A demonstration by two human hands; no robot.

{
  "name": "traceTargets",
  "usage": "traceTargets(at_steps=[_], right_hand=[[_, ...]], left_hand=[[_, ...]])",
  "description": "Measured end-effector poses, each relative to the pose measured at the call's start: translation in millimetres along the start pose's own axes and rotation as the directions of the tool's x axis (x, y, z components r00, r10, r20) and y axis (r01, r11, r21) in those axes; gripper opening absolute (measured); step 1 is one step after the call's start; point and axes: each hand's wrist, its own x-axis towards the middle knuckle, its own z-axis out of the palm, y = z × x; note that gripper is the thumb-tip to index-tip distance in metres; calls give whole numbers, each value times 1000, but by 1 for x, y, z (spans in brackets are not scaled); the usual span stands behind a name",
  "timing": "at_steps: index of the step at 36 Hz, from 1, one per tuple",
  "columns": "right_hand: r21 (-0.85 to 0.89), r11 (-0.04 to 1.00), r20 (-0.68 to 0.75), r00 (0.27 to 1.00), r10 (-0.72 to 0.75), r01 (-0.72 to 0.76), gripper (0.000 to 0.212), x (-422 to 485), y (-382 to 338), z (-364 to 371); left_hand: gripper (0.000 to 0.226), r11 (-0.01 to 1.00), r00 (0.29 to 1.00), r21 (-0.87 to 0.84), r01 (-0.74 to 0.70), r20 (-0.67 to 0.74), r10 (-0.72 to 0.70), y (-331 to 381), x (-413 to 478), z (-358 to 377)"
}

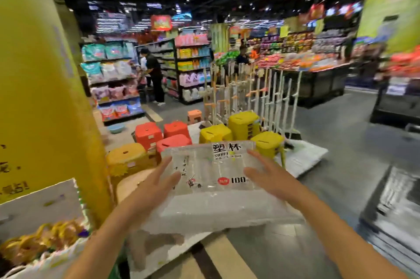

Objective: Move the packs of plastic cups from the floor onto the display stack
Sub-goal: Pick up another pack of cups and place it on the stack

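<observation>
A clear pack of plastic cups (211, 165), with black characters and a red "100" label, lies flat on top of the display stack (218, 210) of similar clear packs in front of me. My left hand (159, 179) presses on the pack's left edge and my right hand (264, 174) on its right side. Both have their fingers stretched over the top face. The pack is held between the two hands. I cannot tell whether its underside rests fully on the stack.
A yellow pillar (45, 96) stands close on the left. Red stools (148, 134) and yellow stools (244, 125) crowd the floor behind the stack, with a white rack (256, 96) beyond. A person (154, 74) stands by the shelves. Grey floor (341, 165) opens to the right.
</observation>
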Motion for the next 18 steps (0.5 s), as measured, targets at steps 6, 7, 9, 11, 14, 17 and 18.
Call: traceTargets(at_steps=[6, 7, 9, 11, 14, 17, 18], right_hand=[[48, 979, -195, 959, 205, -199, 62, -36, 84, -100], [59, 975, -220, 950, 222, -214, 62, -43, 98, -114], [43, 962, -246, 930, 272, -270, 62, -55, 124, -143], [40, 953, -269, 915, 301, -301, 61, -65, 147, -166], [52, 941, -318, 887, 333, -335, 61, -78, 178, -197], [66, 924, -363, 853, 374, -377, 60, -91, 205, -223], [79, 921, -375, 844, 383, -382, 60, -93, 215, -231]], left_hand=[[58, 987, 973, -53, -153, 168, 160, 68, 55, 122], [58, 986, 966, -47, -161, 197, 167, 78, 62, 143], [57, 984, 948, -61, -170, 261, 180, 97, 76, 184], [58, 977, 923, -92, -195, 321, 214, 114, 85, 217], [61, 974, 898, -21, -225, 383, 216, 139, 96, 266], [61, 969, 869, 30, -247, 449, 208, 161, 115, 312], [61, 962, 850, 39, -270, 479, 219, 171, 120, 327]])
